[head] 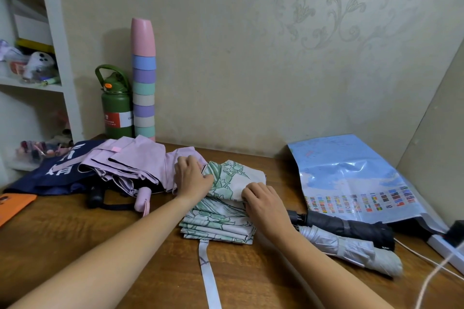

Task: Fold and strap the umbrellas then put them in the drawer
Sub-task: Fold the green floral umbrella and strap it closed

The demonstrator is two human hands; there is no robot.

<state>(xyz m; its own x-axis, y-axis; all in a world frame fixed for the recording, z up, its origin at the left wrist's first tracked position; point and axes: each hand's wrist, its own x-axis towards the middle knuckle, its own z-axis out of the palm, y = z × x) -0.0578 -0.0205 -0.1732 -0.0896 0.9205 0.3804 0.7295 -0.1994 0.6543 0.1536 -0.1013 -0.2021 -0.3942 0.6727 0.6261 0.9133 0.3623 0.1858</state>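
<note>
Floral umbrella (221, 211), part-folded: left hand (192, 178) and right hand (263, 199) apparently pinching canopy folds; risk: stacked pleats slipping apart, loose strap (208, 273) unfastened.

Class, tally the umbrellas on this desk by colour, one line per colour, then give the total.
Green-and-white leaf-print umbrella, under both the left hand and right hand: 1
Pink umbrella: 1
Navy umbrella: 1
Black umbrella: 1
Silver-grey umbrella: 1
Total: 5
</note>
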